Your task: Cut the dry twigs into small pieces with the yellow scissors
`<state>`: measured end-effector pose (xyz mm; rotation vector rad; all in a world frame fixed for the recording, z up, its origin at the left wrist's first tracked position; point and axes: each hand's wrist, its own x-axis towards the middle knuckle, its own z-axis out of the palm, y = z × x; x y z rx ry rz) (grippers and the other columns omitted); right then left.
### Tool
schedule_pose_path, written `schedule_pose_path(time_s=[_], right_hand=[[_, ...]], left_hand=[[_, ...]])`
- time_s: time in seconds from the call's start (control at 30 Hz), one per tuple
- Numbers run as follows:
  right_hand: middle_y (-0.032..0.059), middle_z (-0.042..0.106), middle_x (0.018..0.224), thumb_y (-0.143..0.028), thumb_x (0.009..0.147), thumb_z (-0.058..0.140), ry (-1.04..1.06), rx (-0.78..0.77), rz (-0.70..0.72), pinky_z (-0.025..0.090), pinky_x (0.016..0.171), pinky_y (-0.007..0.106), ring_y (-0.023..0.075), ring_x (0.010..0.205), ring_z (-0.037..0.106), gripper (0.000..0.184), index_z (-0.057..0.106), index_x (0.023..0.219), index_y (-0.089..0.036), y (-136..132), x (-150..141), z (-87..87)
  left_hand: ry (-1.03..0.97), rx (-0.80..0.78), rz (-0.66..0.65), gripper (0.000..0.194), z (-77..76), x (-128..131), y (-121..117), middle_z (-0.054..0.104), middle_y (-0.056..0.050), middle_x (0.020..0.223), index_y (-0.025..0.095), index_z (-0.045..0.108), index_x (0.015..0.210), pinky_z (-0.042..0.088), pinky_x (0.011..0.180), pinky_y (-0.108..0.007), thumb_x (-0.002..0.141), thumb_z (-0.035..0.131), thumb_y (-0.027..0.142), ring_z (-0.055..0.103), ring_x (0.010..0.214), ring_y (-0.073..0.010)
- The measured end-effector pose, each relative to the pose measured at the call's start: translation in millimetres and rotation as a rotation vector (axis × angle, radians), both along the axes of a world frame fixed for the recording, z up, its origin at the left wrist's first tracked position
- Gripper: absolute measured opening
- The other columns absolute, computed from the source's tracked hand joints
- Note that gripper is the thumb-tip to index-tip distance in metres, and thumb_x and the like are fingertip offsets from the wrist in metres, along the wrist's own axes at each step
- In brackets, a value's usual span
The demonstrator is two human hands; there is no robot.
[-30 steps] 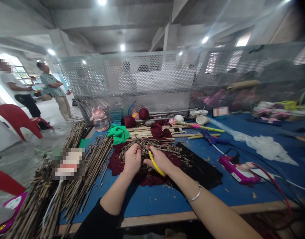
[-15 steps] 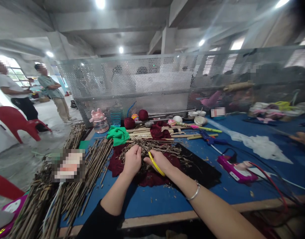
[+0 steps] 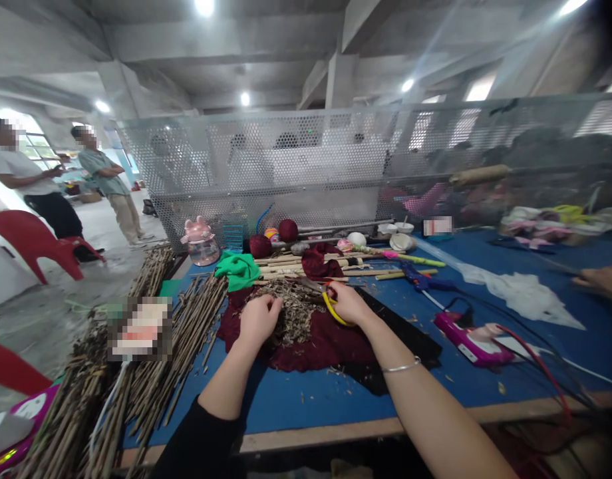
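My right hand grips yellow-handled scissors, the blades pointing left over the back of a heap of dry plant scraps. The heap lies on a crumpled burgundy cloth, and a black cloth spreads out to the right. At the heap's left side is my left hand, its fingers curled in and closed; whatever they hold is hidden. Bundled dry sticks lie left of the cloth.
Behind the heap are a green cloth, burgundy yarn balls and wooden sticks. A blue glue gun and a purple power strip with cables lie right. A perforated metal screen stands behind. Another person's hand shows far right.
My right hand has moved right with the scissors, away from my left hand. Twigs that stretched across the right of the burgundy cloth are gone from there, baring it. My left hand has shifted slightly left.
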<state>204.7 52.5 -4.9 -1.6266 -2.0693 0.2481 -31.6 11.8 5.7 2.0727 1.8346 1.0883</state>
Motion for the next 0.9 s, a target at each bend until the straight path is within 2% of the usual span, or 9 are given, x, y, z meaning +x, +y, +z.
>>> schedule_pose_path(time_s=[0.17, 0.43, 0.6, 0.7, 0.8, 0.9], right_hand=[[-0.0001, 0.053, 0.065, -0.01, 0.064, 0.048, -0.007, -0.001, -0.009, 0.024, 0.052, 0.02, 0.0102, 0.057, 0.042, 0.01, 0.049, 0.07, -0.018, 3.2, 3.3, -2.7], [0.0005, 0.055, 0.064, -0.013, 0.064, 0.051, 0.017, -0.017, -0.007, 0.026, 0.051, 0.02, 0.0102, 0.055, 0.044, 0.008, 0.053, 0.071, -0.018, 3.5, 4.6, 1.3], [0.0014, 0.059, 0.071, -0.017, 0.064, 0.054, 0.158, 0.091, 0.026, 0.034, 0.057, 0.02, 0.0127, 0.062, 0.05, 0.019, 0.055, 0.083, -0.019, 3.8, 6.9, 7.2], [0.0007, 0.06, 0.07, -0.02, 0.061, 0.058, 0.251, 0.09, 0.067, 0.037, 0.058, 0.021, 0.0138, 0.062, 0.052, 0.025, 0.056, 0.085, -0.019, 5.1, 8.3, 7.6], [-0.0003, 0.059, 0.068, -0.022, 0.059, 0.06, 0.387, 0.045, 0.132, 0.04, 0.059, 0.022, 0.014, 0.061, 0.053, 0.026, 0.055, 0.084, -0.019, 6.0, 6.0, 6.0], [-0.0008, 0.058, 0.069, -0.022, 0.058, 0.061, 0.554, -0.029, 0.23, 0.043, 0.061, 0.023, 0.0136, 0.063, 0.054, 0.025, 0.052, 0.081, -0.018, 3.3, 0.2, 7.9]], left_hand=[[0.047, -0.05, -0.016, 0.032, -1.2, 3.0, -2.3, 0.063, -0.004, 0.065, 0.019, 0.061, 0.071, 0.028, 0.054, -0.022, 0.081, 0.042, 0.043, 0.054, 0.06, -0.015], [0.089, -0.143, 0.01, 0.027, 6.3, 7.0, -6.3, 0.066, -0.004, 0.077, 0.021, 0.062, 0.083, 0.033, 0.059, -0.023, 0.081, 0.044, 0.04, 0.059, 0.072, -0.0161], [0.07, -0.139, 0.016, 0.025, 6.9, 8.2, -7.3, 0.066, -0.005, 0.078, 0.021, 0.062, 0.086, 0.035, 0.061, -0.024, 0.08, 0.045, 0.039, 0.059, 0.075, -0.018], [0.041, -0.126, 0.013, 0.024, 5.2, 7.7, -6.5, 0.065, -0.005, 0.075, 0.02, 0.062, 0.085, 0.035, 0.061, -0.024, 0.079, 0.046, 0.038, 0.059, 0.073, -0.0183], [-0.078, -0.067, 0.023, 0.022, 4.2, 7.4, -4.6, 0.061, -0.004, 0.067, 0.018, 0.061, 0.085, 0.036, 0.06, -0.024, 0.077, 0.05, 0.036, 0.056, 0.066, -0.0164], [-0.377, 0.077, 0.011, 0.028, 4.6, 9.4, -2.1, 0.056, 0.0, 0.066, 0.017, 0.055, 0.097, 0.037, 0.056, -0.022, 0.076, 0.053, 0.035, 0.051, 0.055, -0.0112]])
